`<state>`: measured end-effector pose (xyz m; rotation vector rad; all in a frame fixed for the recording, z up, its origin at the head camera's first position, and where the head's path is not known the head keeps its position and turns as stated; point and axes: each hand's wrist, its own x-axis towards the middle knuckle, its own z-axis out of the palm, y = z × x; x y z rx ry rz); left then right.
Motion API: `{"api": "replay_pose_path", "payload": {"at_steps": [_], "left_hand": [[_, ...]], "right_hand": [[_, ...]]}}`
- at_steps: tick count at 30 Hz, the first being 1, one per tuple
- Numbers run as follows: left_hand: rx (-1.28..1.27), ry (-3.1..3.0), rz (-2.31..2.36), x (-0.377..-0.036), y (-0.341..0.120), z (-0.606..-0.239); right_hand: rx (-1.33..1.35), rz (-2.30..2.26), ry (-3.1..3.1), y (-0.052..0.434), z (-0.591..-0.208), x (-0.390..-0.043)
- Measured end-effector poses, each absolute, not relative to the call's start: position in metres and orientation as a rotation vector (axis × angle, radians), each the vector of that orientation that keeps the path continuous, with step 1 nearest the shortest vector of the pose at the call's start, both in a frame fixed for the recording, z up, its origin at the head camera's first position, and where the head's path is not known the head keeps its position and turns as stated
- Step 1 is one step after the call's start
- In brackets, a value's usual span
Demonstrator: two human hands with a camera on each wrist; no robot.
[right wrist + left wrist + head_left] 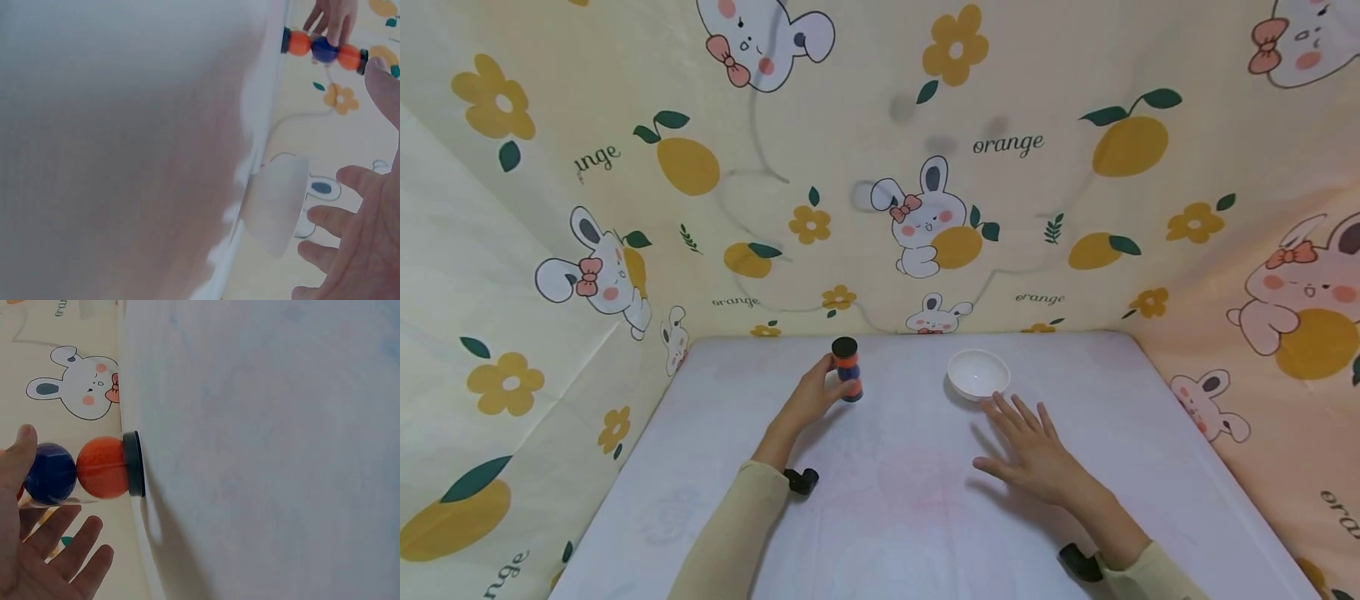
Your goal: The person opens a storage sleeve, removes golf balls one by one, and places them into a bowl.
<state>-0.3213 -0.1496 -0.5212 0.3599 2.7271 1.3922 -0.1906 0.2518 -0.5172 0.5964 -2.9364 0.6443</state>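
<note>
Two hands over a white table. Left hand grips a clear tube standing upright on the table, left of the white bowl; orange and blue balls stacked inside, black cap on top. Right hand lies flat on the table, fingers spread wide, holding nothing, fingertips just short of the bowl on its near side.

A pale table fills six o'clock — cream cloth walls printed with rabbits and oranges rise toward twelve.
</note>
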Motion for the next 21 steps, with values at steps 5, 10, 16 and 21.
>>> {"api": "replay_pose_path", "payload": {"at_steps": [5, 10, 16, 21], "left_hand": [[0.334, 2.697, 1.474, -0.323, -0.145, -0.521], [0.325, 2.700, 1.521, -0.325, -0.143, -0.525], [0.313, 2.706, 1.575, -0.324, -0.142, -0.529], [0.365, 2.716, 1.569, -0.317, -0.139, -0.527]], "right_hand": [[0.616, 0.649, -2.920, 0.245, -0.518, -0.190], [0.655, 0.657, -2.907, 0.237, -0.517, -0.190], [0.683, 0.628, -2.897, 0.230, -0.519, -0.193], [0.707, 0.624, -2.875, 0.226, -0.521, -0.196]]}}
